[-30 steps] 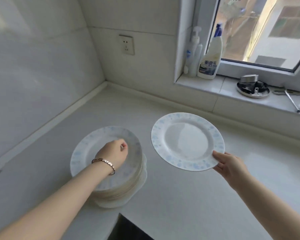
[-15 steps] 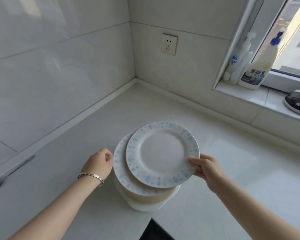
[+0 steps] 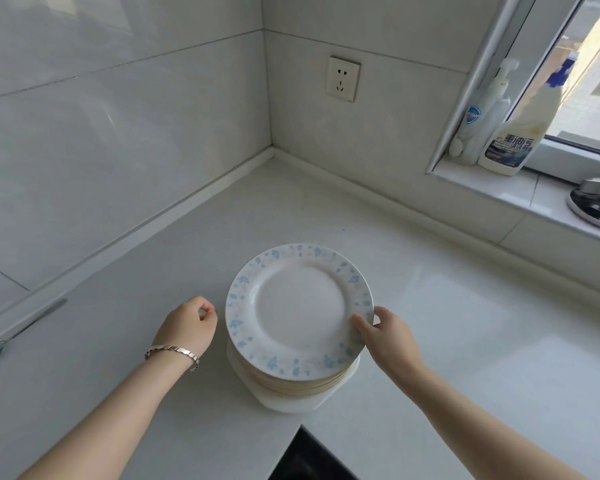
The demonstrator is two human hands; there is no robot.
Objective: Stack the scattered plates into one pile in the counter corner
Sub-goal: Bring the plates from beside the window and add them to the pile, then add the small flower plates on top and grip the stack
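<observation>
Moved since half a second ago: top plate, brought from an overhang at 3 o'clock to a seat squarely over the pile; no change is noted on the 9 o'clock side. Item: top plate with a blue-speckled rim, laid on a pile of like plates, which stands on the counter near its front edge, with the counter corner well apart at 12 o'clock. Right hand: the rim is pinched at 4 o'clock, thumb on top and fingers tucked beneath. Left hand: fingers curled into a fist, nothing held, just beside the pile; contact cannot be told. Step judged in hand: release of the plate. Handling: the tucked fingers are best drawn out toward 4 o'clock as the rim is lowered flat, so that nothing is dragged off centre. The pile is judged not yet cornered; a steadied two-handed slide toward 12 o'clock would be needed.
</observation>
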